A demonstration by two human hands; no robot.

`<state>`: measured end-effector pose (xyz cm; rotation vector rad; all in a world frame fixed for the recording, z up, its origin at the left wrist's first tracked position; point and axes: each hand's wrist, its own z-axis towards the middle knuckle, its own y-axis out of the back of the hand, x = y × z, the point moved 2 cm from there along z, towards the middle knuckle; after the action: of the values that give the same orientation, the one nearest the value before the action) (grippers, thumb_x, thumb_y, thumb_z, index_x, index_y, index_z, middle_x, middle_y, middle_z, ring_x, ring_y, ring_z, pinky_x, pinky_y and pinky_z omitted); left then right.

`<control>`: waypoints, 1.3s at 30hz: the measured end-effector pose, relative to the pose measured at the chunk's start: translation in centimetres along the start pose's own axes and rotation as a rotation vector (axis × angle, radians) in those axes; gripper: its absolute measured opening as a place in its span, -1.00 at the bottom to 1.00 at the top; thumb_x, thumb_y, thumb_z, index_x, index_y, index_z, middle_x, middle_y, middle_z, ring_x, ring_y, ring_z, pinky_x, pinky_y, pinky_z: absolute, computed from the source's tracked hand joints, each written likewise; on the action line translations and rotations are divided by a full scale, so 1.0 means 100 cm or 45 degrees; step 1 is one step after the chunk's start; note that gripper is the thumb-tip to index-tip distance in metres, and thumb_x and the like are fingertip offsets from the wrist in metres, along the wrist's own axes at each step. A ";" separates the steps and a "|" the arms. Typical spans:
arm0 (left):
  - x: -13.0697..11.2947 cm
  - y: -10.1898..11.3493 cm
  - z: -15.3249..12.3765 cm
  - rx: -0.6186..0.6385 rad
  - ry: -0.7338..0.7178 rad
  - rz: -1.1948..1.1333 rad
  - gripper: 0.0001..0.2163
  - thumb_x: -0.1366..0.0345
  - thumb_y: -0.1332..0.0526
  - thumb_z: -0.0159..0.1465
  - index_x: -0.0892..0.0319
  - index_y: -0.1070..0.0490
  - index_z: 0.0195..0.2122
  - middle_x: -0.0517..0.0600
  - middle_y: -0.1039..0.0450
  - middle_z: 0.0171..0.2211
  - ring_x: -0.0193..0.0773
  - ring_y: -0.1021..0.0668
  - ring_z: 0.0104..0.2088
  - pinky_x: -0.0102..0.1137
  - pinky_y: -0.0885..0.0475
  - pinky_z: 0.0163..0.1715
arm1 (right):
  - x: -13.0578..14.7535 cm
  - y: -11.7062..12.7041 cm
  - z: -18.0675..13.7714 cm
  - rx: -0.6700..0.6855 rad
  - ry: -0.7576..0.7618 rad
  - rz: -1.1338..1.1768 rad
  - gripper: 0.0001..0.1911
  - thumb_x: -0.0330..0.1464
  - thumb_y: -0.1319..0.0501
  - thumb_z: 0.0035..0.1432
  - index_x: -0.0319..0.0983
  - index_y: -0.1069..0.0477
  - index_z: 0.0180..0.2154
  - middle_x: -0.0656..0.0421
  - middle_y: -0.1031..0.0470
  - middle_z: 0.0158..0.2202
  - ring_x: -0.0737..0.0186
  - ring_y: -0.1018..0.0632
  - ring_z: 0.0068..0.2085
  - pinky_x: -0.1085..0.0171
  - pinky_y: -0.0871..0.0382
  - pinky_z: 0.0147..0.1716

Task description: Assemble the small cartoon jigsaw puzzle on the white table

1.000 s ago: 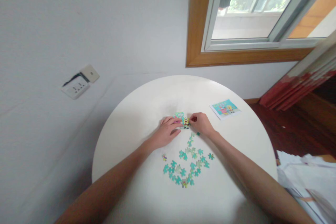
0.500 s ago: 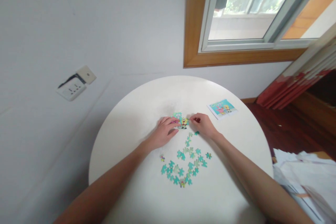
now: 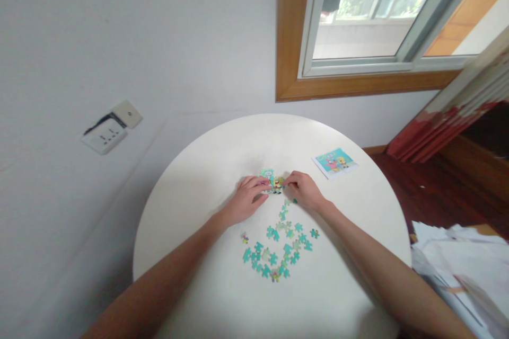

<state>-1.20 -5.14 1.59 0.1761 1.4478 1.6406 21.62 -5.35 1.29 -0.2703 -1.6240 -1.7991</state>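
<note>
A partly joined jigsaw puzzle (image 3: pixel 267 174) with a yellow cartoon figure lies on the white round table (image 3: pixel 191 169). My left hand (image 3: pixel 248 197) rests over its left side, fingers stretched out across the joined pieces and hiding part of them. At the right edge of the joined section, my right hand (image 3: pixel 304 188) has its thumb and fingertips pinched together. Whatever sits between those fingertips is too small to make out. Several loose puzzle pieces (image 3: pixel 272 258), mostly teal and pale green, are scattered on the table nearer to me.
A picture card (image 3: pixel 335 162) with cartoon figures lies at the table's right rear. Beyond the table are a wall with a socket (image 3: pixel 104 135) and a window (image 3: pixel 369 16). Papers (image 3: pixel 457 270) are stacked at the lower right, below a red and white curtain (image 3: pixel 433 127).
My right hand's fingertips have moved slightly left, closer against the joined pieces. The left hand keeps its place on the puzzle. The whole view has shifted a little.
</note>
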 end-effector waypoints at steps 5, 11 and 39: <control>0.001 0.000 0.000 -0.009 -0.006 -0.018 -0.75 0.29 -0.18 0.37 0.01 -0.48 0.06 -0.02 -0.43 0.13 -0.13 -0.38 0.15 -0.11 -0.26 0.18 | -0.001 -0.002 0.001 -0.014 -0.007 0.015 -0.59 -0.60 -0.06 0.06 -0.20 -0.64 -0.26 0.11 -0.57 -0.28 0.22 -0.53 -0.25 0.35 -0.30 -0.19; 0.001 0.002 0.001 -0.028 -0.020 -0.041 -0.74 0.28 -0.17 0.38 0.00 -0.48 0.06 -0.02 -0.43 0.12 -0.14 -0.39 0.13 -0.13 -0.28 0.17 | -0.006 0.000 0.001 -0.141 -0.126 0.141 -0.59 -0.62 -0.03 0.03 -0.25 -0.63 -0.30 0.12 -0.60 -0.32 0.24 -0.55 -0.30 0.36 -0.33 -0.21; 0.004 0.001 0.003 -0.074 -0.011 -0.070 -0.75 0.30 -0.16 0.38 0.02 -0.50 0.04 0.00 -0.47 0.08 -0.15 -0.43 0.10 -0.14 -0.29 0.15 | -0.009 0.003 0.002 -0.064 -0.153 0.140 -0.60 -0.61 -0.04 0.01 -0.23 -0.62 -0.34 0.15 -0.64 -0.30 0.22 -0.58 -0.24 0.34 -0.33 -0.17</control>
<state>-1.27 -4.69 1.55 0.1096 1.3845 1.6330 22.39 -4.90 1.07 -0.4896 -1.6140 -1.7710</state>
